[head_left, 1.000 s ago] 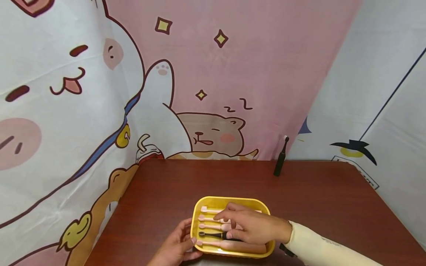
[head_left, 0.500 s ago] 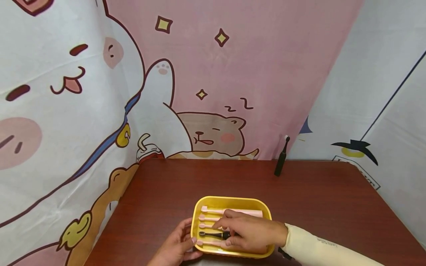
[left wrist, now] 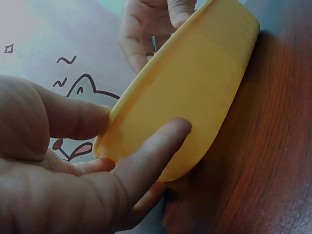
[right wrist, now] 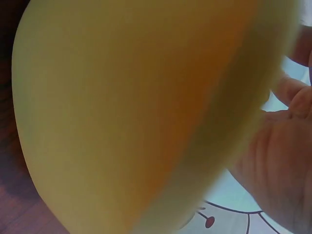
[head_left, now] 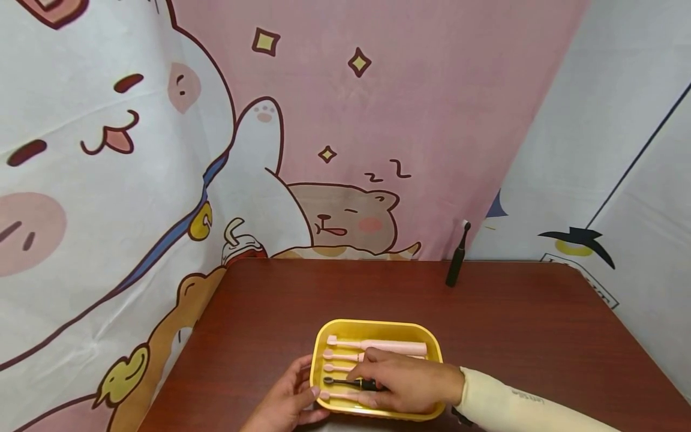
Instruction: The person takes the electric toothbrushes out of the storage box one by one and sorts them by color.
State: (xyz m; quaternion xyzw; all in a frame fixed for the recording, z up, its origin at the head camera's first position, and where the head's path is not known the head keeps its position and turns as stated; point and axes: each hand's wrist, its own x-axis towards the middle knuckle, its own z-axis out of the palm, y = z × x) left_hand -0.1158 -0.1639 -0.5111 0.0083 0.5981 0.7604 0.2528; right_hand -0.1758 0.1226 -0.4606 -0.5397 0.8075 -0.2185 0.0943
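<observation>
A yellow tray (head_left: 378, 325) holds several electric toothbrushes lying side by side, heads to the left. Pink toothbrushes such as the farthest one (head_left: 396, 347) flank a black electric toothbrush (head_left: 340, 381). At the tray's left end my left hand (head_left: 288, 393) holds the rim; the left wrist view shows its fingers on the rim and outer wall. My right hand (head_left: 407, 384) reaches into the tray from the right, index finger and thumb on either side of the black toothbrush's handle, pinching it. That hand hides most of the handles. In the right wrist view the tray wall (right wrist: 107, 117) covers the fingers.
Another black electric toothbrush (head_left: 455, 265) stands upright, white head up, near the back edge of the brown table (head_left: 270, 312). Cartoon-printed cloth (head_left: 432, 120) hangs behind and along the left side.
My right hand has come nearer to me and lower in the tray, from over the pink toothbrushes to the black one's handle. The left hand stays on the rim.
</observation>
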